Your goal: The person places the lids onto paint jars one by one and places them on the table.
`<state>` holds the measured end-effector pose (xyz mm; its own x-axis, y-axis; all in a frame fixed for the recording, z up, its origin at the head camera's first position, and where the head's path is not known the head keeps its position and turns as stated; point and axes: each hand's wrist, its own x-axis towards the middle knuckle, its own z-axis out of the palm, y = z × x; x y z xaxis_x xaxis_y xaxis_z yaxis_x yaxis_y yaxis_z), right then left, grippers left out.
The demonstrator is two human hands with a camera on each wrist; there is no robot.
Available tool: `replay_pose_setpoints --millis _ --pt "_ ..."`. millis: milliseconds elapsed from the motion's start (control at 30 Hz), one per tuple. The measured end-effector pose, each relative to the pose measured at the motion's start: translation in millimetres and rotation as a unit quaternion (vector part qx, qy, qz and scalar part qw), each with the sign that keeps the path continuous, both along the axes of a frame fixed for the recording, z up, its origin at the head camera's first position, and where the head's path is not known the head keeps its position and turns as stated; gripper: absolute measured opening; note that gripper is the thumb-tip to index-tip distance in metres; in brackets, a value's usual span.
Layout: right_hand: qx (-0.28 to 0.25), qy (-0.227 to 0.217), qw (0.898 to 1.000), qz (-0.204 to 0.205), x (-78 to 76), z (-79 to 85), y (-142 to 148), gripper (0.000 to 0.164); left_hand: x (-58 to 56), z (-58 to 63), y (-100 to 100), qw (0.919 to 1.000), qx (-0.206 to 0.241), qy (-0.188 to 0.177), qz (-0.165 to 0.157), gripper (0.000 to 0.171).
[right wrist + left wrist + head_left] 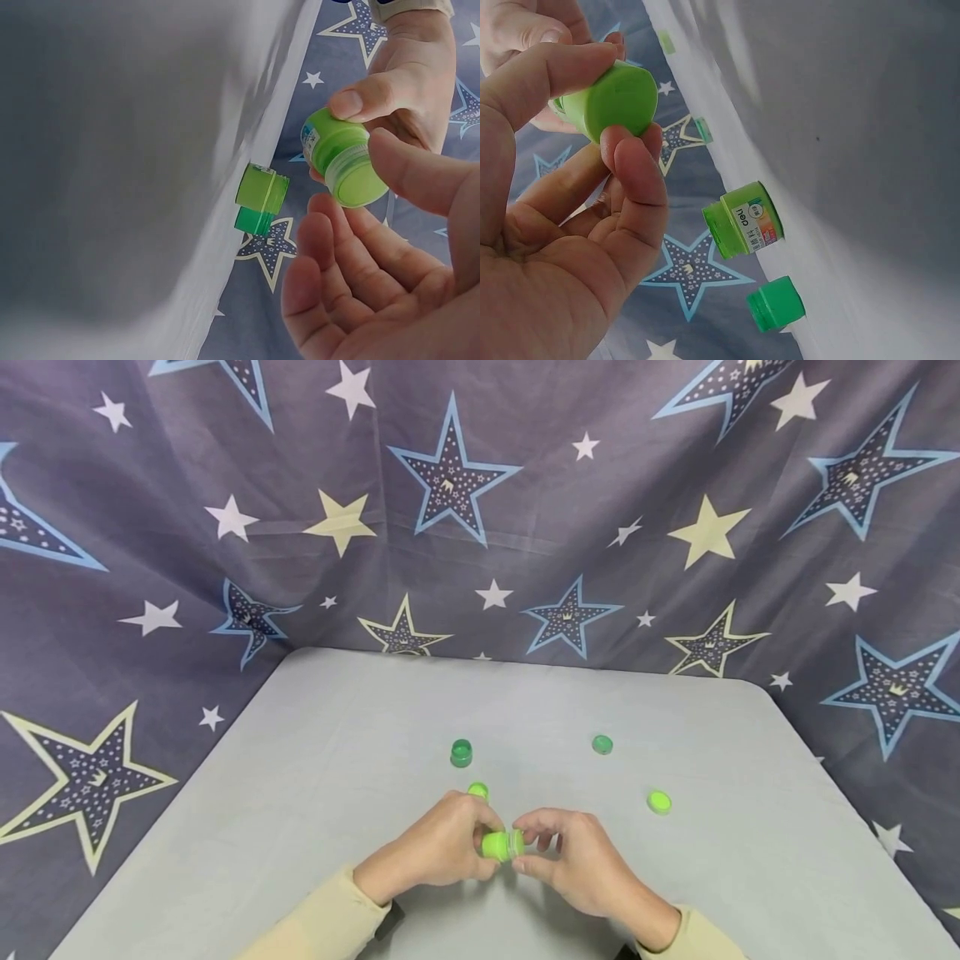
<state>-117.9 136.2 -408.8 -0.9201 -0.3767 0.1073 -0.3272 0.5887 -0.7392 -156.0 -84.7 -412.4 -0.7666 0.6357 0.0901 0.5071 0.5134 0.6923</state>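
A small light-green paint jar (494, 846) is held on its side above the table, my left hand (450, 839) gripping its body between thumb and fingers. Its round lid (358, 187) faces right, at the jar's mouth. The thumb and fingertips of my right hand (576, 858) pinch the lid's rim from either side. In the left wrist view the jar's bottom (624, 101) faces the camera. Just beyond my left hand stands another light-green jar (746, 217), upright with a printed label. It is partly hidden by that hand in the head view.
A dark-green jar (461, 753) stands farther back on the pale table (360, 727). Two loose lids lie to the right: a dark-green lid (602, 744) and a light-green lid (659, 802). A star-patterned cloth (525, 552) hangs behind and beside the table.
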Motion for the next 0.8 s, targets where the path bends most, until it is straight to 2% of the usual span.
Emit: replay_pose_setpoints --millis 400,800 --pt "-0.003 0.007 1.000 0.000 -0.1 -1.5 0.0 0.029 2.4 1.1 0.7 0.9997 0.013 -0.021 -0.005 0.025" --pt "-0.004 0.014 1.000 0.009 -1.3 -4.1 -0.8 0.027 2.1 0.7 1.3 0.9998 0.007 -0.020 -0.006 0.027"
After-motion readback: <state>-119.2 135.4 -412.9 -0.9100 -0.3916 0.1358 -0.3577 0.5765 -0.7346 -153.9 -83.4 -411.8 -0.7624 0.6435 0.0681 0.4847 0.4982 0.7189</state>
